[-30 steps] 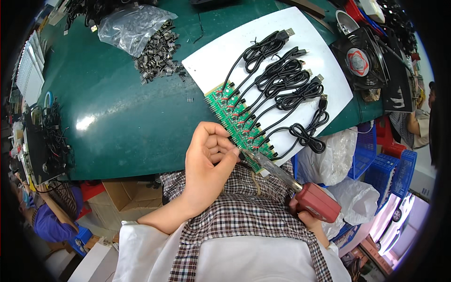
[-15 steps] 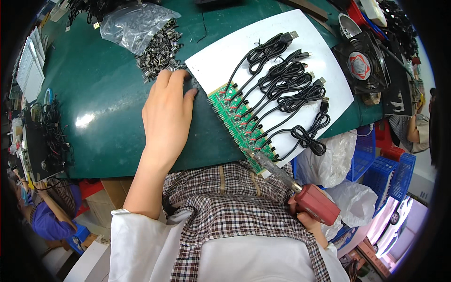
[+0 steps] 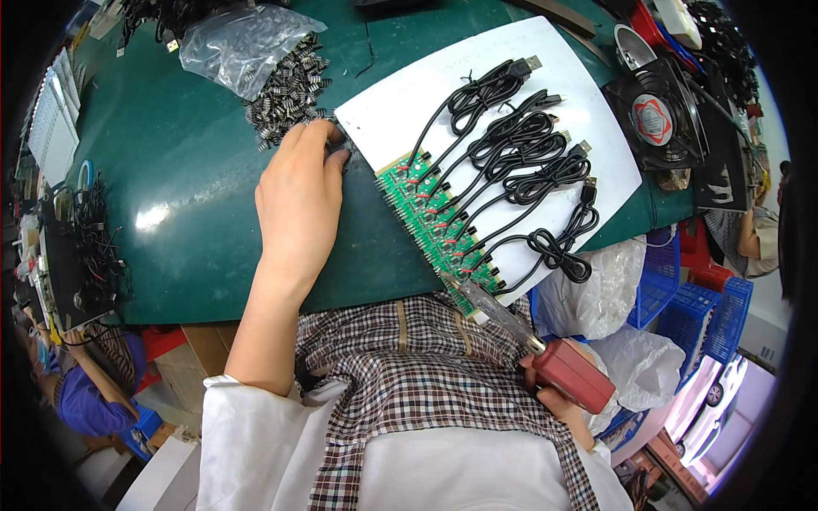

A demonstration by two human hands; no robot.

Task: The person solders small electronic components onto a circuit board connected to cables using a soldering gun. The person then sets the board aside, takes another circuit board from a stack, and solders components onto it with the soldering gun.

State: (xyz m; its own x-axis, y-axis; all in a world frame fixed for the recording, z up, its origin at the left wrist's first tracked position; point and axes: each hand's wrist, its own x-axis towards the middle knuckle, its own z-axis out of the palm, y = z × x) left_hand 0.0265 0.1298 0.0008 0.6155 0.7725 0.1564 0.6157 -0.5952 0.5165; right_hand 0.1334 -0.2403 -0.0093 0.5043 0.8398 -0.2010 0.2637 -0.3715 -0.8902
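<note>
My left hand (image 3: pixel 298 200) is over the green table, fingers bent down at the near edge of a pile of small metal-and-black connectors (image 3: pixel 291 92). Its thumb stands apart from the fingers; the fingertips are partly hidden, and I see nothing held. My right hand (image 3: pixel 558 400) grips the red handle of a soldering iron (image 3: pixel 576 375). The iron's tip points at the lower end of a green circuit board panel (image 3: pixel 434 223), over or touching it; which one I cannot tell. Several coiled black USB cables (image 3: pixel 545 176) run from the panel.
Under the cables lies a white board (image 3: pixel 388 98). A clear plastic bag (image 3: pixel 247 49) rests by the connector pile. At the right stands a black fan (image 3: pixel 656 119), with blue crates (image 3: pixel 703 315) and plastic bags (image 3: pixel 639 366) below. Another person (image 3: pixel 98 383) sits at the far left.
My left hand has shifted slightly left, its thumb drawn a little nearer the fingers. The soldering iron's handle has dipped slightly; panel and cables stay put.
</note>
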